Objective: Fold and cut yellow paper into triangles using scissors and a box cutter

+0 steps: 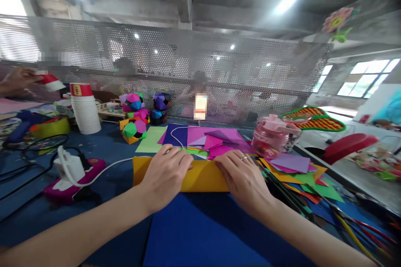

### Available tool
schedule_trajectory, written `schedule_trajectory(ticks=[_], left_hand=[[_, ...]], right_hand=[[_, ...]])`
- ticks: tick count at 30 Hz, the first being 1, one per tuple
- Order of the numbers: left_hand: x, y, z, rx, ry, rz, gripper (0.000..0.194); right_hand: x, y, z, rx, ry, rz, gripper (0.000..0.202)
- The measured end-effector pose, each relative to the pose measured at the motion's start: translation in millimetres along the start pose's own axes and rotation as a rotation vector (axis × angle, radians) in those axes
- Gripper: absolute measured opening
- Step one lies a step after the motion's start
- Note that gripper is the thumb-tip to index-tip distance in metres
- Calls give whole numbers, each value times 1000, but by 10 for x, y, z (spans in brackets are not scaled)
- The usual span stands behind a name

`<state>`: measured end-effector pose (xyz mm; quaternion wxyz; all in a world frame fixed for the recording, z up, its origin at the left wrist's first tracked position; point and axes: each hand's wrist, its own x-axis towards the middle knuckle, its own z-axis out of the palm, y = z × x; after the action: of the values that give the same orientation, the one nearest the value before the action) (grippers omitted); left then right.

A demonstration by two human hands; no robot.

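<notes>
A strip of yellow paper (203,177), seemingly folded, stretches across the far part of a dark blue sheet (200,229). My left hand (169,171) grips its left half, fingers curled over the upper edge. On the right half, my right hand (244,173), with a ring on one finger, pinches that same edge. The fingertips of both hands are partly hidden behind the paper. Just beyond lie pink and purple paper pieces (216,142) and a light green sheet (150,139).
On the left are a purple power strip (75,179) with a white charger, stacked paper cups (85,110) and another person's hand (23,79) holding a red cup. Folded paper balls (134,129) stand behind. To the right are a pink bottle (270,135), coloured scraps (291,162) and pliers (341,212).
</notes>
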<state>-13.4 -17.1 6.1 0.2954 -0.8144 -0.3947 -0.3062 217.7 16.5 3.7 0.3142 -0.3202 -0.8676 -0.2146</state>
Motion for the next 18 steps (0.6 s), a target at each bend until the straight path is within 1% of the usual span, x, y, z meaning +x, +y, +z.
schedule_trajectory(ticks=[4, 8, 13, 18], left_hand=[[1, -30, 35, -16, -61, -33, 18], [13, -55, 66, -8, -96, -40, 17], [7, -53, 79, -7, -108, -58, 13], [-24, -44, 98, -26, -120, -54, 16]], right_hand=[[16, 8, 65, -29, 46, -27, 19], [9, 55, 127, -71, 69, -59, 15], [-9, 83, 143, -89, 82, -84, 12], [-3, 52, 132, -124, 100, -88, 12]])
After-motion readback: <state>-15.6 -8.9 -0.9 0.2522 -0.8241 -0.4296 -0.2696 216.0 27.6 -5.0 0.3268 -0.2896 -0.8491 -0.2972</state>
